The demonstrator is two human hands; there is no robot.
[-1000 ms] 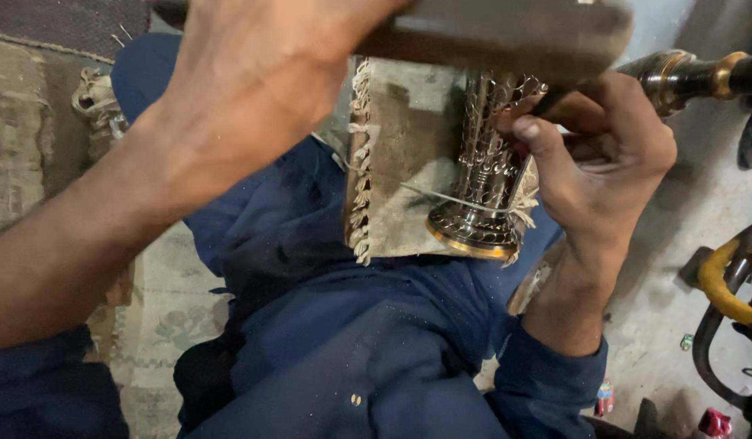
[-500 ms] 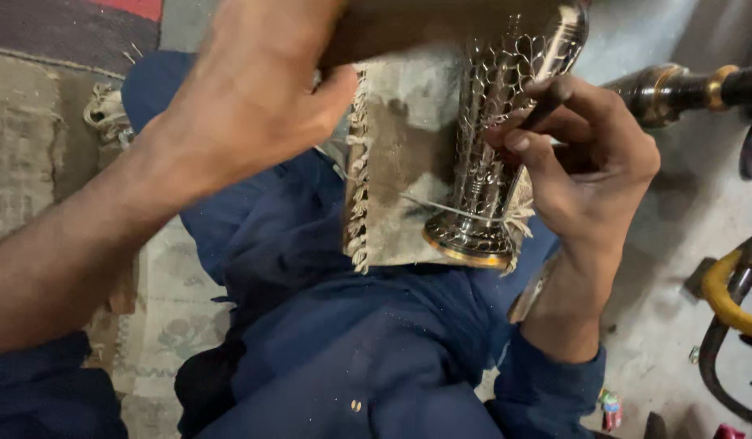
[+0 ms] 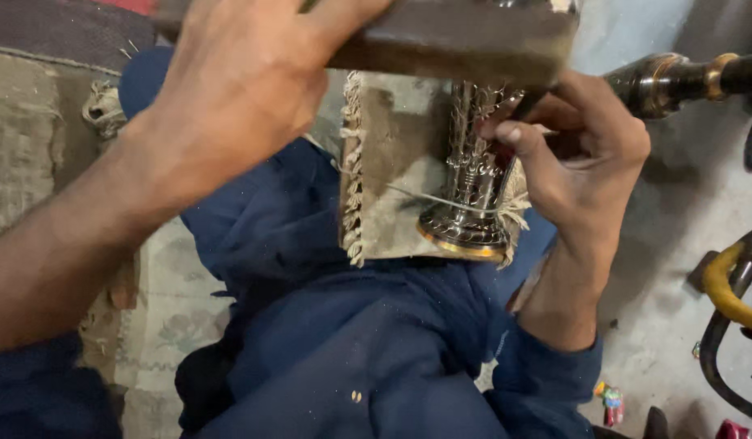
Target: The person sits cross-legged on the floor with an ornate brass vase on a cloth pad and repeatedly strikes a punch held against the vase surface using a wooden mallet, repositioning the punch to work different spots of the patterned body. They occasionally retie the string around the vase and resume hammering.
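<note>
Landmark: silver vessel (image 3: 473, 187), ornate pierced metal with a gold-rimmed base, stood on a fringed cloth pad (image 3: 388, 175) laid over the lap in blue clothing (image 3: 327, 325).

Nearest the camera, up and left of the vessel, the left hand (image 3: 246, 81) is seen wrapped around a dark wooden block (image 3: 465, 36); fingers curled tight on it, block held above the vessel top.

Right of the vessel, the right hand (image 3: 579, 154) is pressed against its side, fingers closed together around a thin dark tool; tool tip hidden.

Further right, beyond the hand, a dark pipe with brass ring (image 3: 684, 77) is seen, and a yellow hose (image 3: 721, 284) on the grey floor.
</note>
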